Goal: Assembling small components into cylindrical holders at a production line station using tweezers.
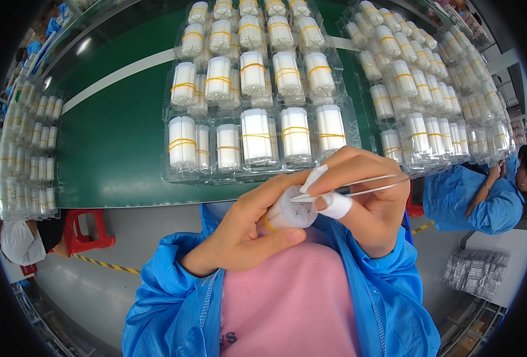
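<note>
Right, here's the geometry as I read it. The bundle (288,211), a white roll of thin tubes with a yellow band near its lower end, sits in my left hand (248,229), held close to the chest over the pink shirt, well clear of the green surface (115,143). Left grip is closed round it: thumb underneath, fingers curled over the top.

The bundle's long axis runs lower-left to upper-right, with its open end facing the right hand (367,196). So the working end lies just left of the right grip, almost touching.

Right hand pinches a pair of tweezers (349,185): narrow grip, finger and thumb in white cots pressing the blades. The tweezers lie nearly level, handle end out to the right, tips pointing left and meeting the bundle's end face. I can't tell whether the tips hold a tube or only touch.

Right wrist is cocked, knuckles up, palm toward the chest. Left forearm comes in from lower left in a blue sleeve (162,279).

Beyond the hands, clear trays (257,89) of banded bundles lie on the surface. Another worker in blue (471,199) sits at right.
</note>
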`<state>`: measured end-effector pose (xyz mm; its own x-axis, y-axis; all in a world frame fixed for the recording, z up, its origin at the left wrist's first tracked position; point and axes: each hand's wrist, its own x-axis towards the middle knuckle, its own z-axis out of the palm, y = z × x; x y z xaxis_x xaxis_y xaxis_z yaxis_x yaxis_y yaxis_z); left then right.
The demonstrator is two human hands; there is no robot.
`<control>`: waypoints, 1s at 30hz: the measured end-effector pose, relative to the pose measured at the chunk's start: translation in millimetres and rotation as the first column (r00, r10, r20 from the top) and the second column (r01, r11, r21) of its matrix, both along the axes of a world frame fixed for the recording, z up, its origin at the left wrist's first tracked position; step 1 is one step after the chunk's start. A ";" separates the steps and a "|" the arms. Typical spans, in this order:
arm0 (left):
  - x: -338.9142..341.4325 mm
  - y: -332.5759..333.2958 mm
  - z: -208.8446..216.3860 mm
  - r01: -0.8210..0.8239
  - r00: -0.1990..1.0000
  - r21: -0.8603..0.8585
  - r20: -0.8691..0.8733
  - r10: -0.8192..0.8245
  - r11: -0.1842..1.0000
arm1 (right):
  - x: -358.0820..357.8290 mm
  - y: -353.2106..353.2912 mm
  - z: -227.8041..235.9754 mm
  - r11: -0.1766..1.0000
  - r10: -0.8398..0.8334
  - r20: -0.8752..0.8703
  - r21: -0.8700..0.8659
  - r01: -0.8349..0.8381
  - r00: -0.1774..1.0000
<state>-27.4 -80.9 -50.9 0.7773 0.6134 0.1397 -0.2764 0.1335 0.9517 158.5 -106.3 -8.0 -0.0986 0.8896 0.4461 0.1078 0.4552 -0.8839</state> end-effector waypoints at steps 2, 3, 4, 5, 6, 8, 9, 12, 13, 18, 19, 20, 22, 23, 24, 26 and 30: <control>-1.3 -0.4 5.6 0.038 0.999 -0.109 0.032 -0.034 0.993 | -2.6 -4.6 -3.7 0.997 -0.032 -0.182 -0.079 0.018 0.983; -1.9 -0.1 7.2 0.058 0.997 -0.163 0.050 -0.051 0.985 | -3.5 -6.4 -5.7 0.993 -0.053 -0.270 -0.120 0.021 0.961; -2.7 0.3 6.9 0.068 0.997 -0.178 0.049 -0.061 0.982 | -3.1 -7.1 -6.9 0.995 -0.039 -0.275 -0.103 0.011 0.961; -3.3 1.2 6.2 0.079 0.996 -0.193 0.048 -0.071 0.978 | -2.0 -7.8 -8.1 0.996 -0.026 -0.279 -0.087 0.001 0.960; -3.9 1.6 5.9 0.090 0.996 -0.208 0.048 -0.081 0.974 | -1.6 -8.3 -8.5 0.997 -0.012 -0.284 -0.070 -0.008 0.959; -4.1 1.0 5.7 0.102 0.994 -0.206 0.061 -0.091 0.973 | -3.5 -9.9 -6.4 0.995 -0.021 -0.291 -0.098 -0.008 0.956; -4.1 0.6 5.6 0.107 0.993 -0.206 0.067 -0.095 0.973 | -4.1 -10.5 -5.6 0.994 -0.025 -0.295 -0.112 -0.009 0.955; -4.1 1.0 3.9 0.119 0.991 -0.178 0.080 -0.106 0.977 | -2.9 -10.8 -5.8 0.996 -0.035 -0.238 -0.089 0.014 0.971; -4.2 0.6 4.6 0.114 0.992 -0.180 0.073 -0.102 0.977 | -2.3 -10.3 -5.9 0.997 -0.030 -0.218 -0.070 0.015 0.975; -4.3 -1.4 6.3 0.110 0.993 -0.199 0.070 -0.098 0.974 | -1.0 -9.2 -6.7 0.999 -0.017 -0.169 -0.034 0.012 0.986; -4.3 -1.4 6.0 0.109 0.993 -0.191 0.065 -0.098 0.975 | -0.9 -9.2 -5.8 0.999 -0.012 -0.163 -0.040 0.006 0.987; -4.3 -1.5 5.9 0.108 0.993 -0.183 0.060 -0.099 0.977 | -0.9 -9.2 -4.0 0.999 -0.007 -0.157 -0.046 0.000 0.988; -4.0 -2.2 5.7 0.099 0.995 -0.169 0.050 -0.092 0.981 | -0.2 -8.6 -2.3 0.998 0.010 -0.143 -0.052 -0.017 0.990; -3.6 -3.2 5.7 0.090 0.995 -0.164 0.046 -0.083 0.982 | 0.8 -8.0 -1.9 0.998 0.022 -0.136 -0.053 -0.030 0.990; -3.4 -3.9 5.8 0.081 0.996 -0.158 0.041 -0.075 0.984 | 1.6 -7.6 -1.7 0.998 0.035 -0.128 -0.054 -0.042 0.991; -3.7 -2.9 5.3 0.095 0.995 -0.143 0.038 -0.090 0.985 | 2.8 -7.6 -3.1 0.997 0.046 -0.145 -0.059 -0.055 0.988; -3.1 -2.9 3.9 0.096 0.994 -0.120 0.055 -0.090 0.988 | 2.2 -7.6 -2.6 0.995 0.069 -0.169 -0.063 -0.081 0.983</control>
<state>-30.5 -83.8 -47.0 0.8258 0.5536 0.1077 -0.3038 0.2758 0.9119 160.7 -113.9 -10.6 -0.0958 0.9119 0.3990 -0.0755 0.3931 -0.9164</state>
